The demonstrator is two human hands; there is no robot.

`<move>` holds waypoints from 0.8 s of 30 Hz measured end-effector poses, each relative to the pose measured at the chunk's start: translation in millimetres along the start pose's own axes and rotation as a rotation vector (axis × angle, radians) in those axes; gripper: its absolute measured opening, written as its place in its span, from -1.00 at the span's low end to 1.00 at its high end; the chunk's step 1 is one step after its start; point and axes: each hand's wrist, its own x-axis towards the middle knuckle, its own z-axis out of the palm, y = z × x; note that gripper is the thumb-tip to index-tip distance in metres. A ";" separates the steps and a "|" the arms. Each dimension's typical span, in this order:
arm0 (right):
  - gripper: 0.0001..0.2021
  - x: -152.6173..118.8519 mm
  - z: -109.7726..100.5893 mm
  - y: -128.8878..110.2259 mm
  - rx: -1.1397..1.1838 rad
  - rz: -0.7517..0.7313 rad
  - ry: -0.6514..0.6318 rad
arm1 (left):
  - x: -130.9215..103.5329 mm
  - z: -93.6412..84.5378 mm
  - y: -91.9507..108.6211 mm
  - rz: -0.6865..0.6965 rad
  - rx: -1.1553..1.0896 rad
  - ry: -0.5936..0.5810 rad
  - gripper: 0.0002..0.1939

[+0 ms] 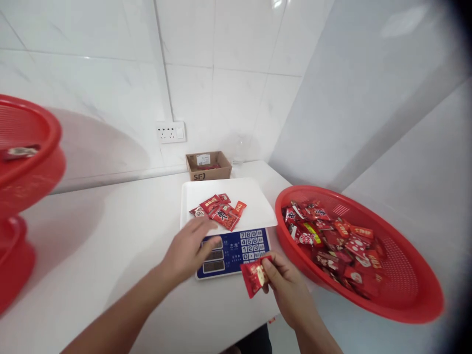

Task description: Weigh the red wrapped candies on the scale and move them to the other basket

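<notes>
Between the thumb and fingers of my right hand (285,285) is a small red snack packet (254,276), held in front of the scale's keypad. My left hand (190,250) hovers with fingers stretched out over the left part of the digital scale (236,248), close to the packets on its pan. On the white weighing pan (256,201) lies a loose pile of several red snack packets (223,211). To the right, a red plastic basket (413,290) holds many mixed red packets (335,241).
An open cardboard box (208,172) with some red items stands behind the scale by the wall. At the left edge are stacked red baskets (47,162), the upper holding a packet. A wall socket (170,132) sits above the white table (155,211).
</notes>
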 end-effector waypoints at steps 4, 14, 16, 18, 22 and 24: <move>-0.66 1.1 -7.1 1.2 0.047 -0.018 0.098 | 40.2 -2.3 -27.3 -0.132 0.187 -0.184 -0.35; -0.65 -1.0 -6.9 3.0 -0.025 -0.029 0.074 | 89.6 34.7 -20.5 -0.099 0.243 -0.315 -0.10; -0.65 -0.7 -8.0 2.7 -0.038 -0.027 0.070 | 93.2 35.5 -21.0 -0.080 0.257 -0.327 -0.09; -0.65 -1.0 -9.1 1.4 -0.045 -0.024 0.065 | 95.5 32.2 -24.4 -0.077 0.273 -0.339 -0.11; -0.64 -2.3 -13.0 -3.5 -0.056 -0.033 0.086 | 94.9 6.6 -41.6 -0.154 0.358 -0.295 -0.18; -0.64 -2.4 -16.6 -5.2 -0.056 -0.040 0.110 | 88.2 -16.9 -56.1 -0.214 0.424 -0.256 -0.21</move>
